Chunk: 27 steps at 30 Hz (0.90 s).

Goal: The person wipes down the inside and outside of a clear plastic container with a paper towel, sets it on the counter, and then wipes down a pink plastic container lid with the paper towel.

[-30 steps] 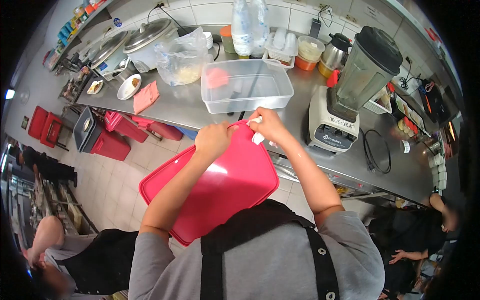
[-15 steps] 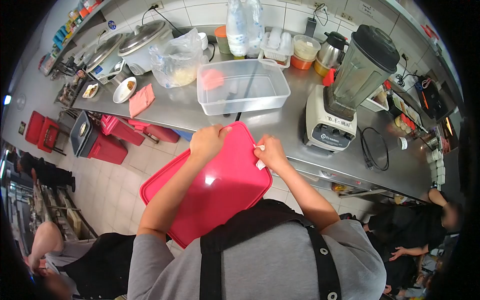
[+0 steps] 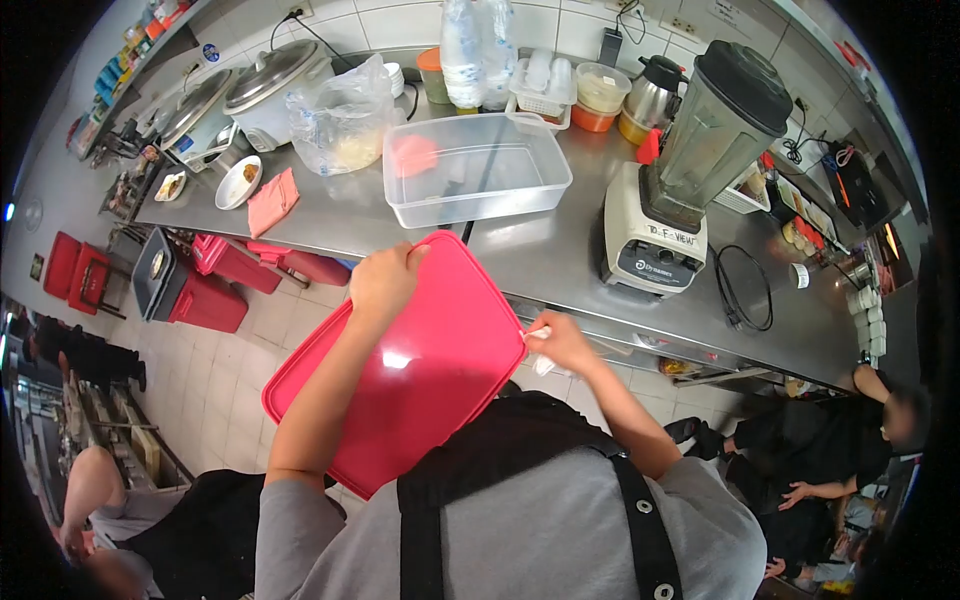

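A red rectangular plastic lid (image 3: pixel 430 370) is held tilted in front of my body, below the counter's front edge. My left hand (image 3: pixel 385 285) is closed around its upper left rim. At the lid's right edge, my right hand (image 3: pixel 560 342) pinches a crumpled white tissue (image 3: pixel 543 362), with the fingertips close to the rim. Beyond the lid, a clear plastic tub (image 3: pixel 480 205) without a cover stands on the steel counter (image 3: pixel 540 255).
A blender (image 3: pixel 690 180) with a loose black cord stands right of the tub. Left of it are a plastic bag (image 3: pixel 345 120), a folded pink cloth (image 3: pixel 273 203) and a white dish (image 3: pixel 238 185). Other people stand behind on both sides, one in a black apron (image 3: pixel 210 525).
My right hand has slid down and outward along the lid's right edge with the tissue. The lid and my left hand have shifted slightly left in view.
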Each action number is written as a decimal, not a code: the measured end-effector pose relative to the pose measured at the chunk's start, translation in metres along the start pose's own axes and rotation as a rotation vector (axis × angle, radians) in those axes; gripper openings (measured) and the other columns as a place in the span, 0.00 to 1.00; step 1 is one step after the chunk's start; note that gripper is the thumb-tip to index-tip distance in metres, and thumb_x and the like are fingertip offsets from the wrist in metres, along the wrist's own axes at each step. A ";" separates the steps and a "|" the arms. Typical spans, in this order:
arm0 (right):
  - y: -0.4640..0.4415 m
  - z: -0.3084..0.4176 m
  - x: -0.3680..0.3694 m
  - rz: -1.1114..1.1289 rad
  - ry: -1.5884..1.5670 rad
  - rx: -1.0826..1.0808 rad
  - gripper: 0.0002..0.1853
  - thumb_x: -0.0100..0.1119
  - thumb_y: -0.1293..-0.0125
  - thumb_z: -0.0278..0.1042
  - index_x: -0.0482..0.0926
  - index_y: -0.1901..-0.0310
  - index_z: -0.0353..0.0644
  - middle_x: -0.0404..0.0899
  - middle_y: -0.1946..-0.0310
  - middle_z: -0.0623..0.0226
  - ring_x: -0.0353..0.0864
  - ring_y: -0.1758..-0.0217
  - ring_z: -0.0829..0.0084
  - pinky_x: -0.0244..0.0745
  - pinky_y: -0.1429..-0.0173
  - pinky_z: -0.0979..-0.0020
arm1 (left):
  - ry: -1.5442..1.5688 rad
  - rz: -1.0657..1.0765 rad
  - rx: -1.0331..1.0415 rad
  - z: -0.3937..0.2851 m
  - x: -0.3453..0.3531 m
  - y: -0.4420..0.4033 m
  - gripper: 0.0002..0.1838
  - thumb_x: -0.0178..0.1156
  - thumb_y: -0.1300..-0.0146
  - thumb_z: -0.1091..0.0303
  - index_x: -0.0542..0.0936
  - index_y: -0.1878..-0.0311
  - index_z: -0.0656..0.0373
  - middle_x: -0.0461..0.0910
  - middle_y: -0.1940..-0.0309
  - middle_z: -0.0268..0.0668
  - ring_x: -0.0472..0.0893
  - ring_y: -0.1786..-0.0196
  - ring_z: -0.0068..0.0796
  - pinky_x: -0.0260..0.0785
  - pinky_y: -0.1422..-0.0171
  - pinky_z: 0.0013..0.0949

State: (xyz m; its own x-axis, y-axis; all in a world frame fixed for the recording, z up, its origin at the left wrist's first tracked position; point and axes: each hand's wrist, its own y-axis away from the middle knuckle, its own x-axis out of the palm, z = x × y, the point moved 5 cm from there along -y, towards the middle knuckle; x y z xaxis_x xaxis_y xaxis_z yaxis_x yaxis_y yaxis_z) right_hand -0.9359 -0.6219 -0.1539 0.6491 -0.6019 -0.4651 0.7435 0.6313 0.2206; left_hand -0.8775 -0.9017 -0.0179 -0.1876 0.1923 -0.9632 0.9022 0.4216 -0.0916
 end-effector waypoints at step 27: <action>-0.044 0.117 -0.047 -0.120 -0.284 -0.178 0.12 0.65 0.36 0.33 0.83 0.54 0.37 0.85 0.64 0.63 0.85 0.65 0.77 0.79 0.61 0.73 | -0.044 -0.069 0.131 -0.034 -0.006 0.012 0.27 0.48 0.28 0.43 0.81 0.65 0.59 0.82 0.75 0.50 0.83 0.67 0.55 0.74 0.62 0.54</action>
State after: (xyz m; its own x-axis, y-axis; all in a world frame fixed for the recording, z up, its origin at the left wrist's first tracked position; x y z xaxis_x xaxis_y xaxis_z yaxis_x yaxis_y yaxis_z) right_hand -0.9803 -0.6783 -0.0412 0.5966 -0.7728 -0.2165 0.7935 0.6084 0.0149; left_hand -0.8786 -0.8676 -0.0046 -0.2361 0.1268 -0.9634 0.9312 0.3128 -0.1870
